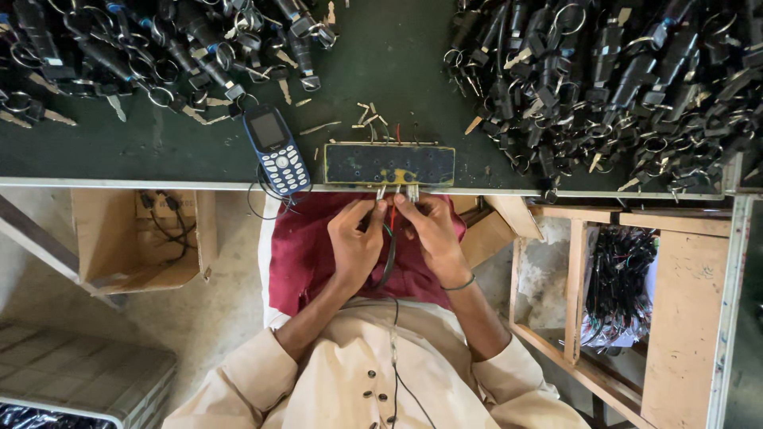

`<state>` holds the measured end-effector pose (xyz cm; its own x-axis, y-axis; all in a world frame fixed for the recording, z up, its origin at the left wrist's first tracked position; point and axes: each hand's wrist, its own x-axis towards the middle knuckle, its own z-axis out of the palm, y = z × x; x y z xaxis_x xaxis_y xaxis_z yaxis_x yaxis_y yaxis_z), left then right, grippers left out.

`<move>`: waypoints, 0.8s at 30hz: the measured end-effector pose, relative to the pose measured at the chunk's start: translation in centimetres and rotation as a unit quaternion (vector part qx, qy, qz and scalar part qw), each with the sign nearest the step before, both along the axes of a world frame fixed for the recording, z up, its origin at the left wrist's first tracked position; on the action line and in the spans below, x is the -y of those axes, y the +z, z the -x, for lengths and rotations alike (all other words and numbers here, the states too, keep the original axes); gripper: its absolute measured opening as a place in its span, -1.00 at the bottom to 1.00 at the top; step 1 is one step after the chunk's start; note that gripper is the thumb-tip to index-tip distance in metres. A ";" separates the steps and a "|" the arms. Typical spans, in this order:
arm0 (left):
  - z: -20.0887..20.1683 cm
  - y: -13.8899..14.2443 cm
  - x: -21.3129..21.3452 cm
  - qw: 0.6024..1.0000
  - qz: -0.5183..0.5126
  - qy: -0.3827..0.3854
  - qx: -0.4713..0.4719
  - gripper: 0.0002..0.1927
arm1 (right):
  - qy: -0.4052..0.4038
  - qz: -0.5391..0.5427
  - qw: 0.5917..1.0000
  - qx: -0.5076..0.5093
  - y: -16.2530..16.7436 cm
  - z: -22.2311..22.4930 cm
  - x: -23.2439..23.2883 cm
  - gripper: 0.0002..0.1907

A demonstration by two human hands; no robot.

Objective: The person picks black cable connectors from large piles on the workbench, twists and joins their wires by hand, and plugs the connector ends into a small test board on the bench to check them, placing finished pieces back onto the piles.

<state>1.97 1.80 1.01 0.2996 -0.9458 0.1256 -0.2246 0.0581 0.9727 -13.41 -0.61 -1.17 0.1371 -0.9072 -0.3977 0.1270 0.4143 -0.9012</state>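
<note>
Seen from above, a person in a cream buttoned shirt sits at the near edge of a dark green surface point(397, 63), a maroon cloth point(306, 246) spread over the lap. Both hands meet just under that edge. The left hand point(355, 242) has its fingers pressed together, pinching thin coloured wires point(390, 226), red and green among them. The right hand point(433, 234), a green band on its wrist, pinches the same wires from the other side, fingertips touching small metal terminals that hang down from a flat dark block with yellowed edges point(389, 164). The block lies on the surface right at its metal-trimmed rim, directly beyond the hands.

Just left of the block, a blue push-button phone point(276, 149) lies tilted, its lower end overhanging the rim. A few loose keys and metal scraps point(369, 117) lie behind the block.

Farther back, two large heaps of black lock parts with keys and rings fill the corners: one at left point(151, 48), one at right point(612, 79). Between them runs an open strip of bare green.

Below the surface, an open cardboard box point(139, 238) sits at left, and a wooden rack holding bundled wires point(620, 278) at right.
</note>
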 end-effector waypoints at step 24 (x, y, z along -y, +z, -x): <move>-1.6 1.6 1.1 0.989 -0.139 -0.034 0.031 -0.65 | -0.011 -0.009 1.000 -0.025 1.1 -0.2 0.0 -0.77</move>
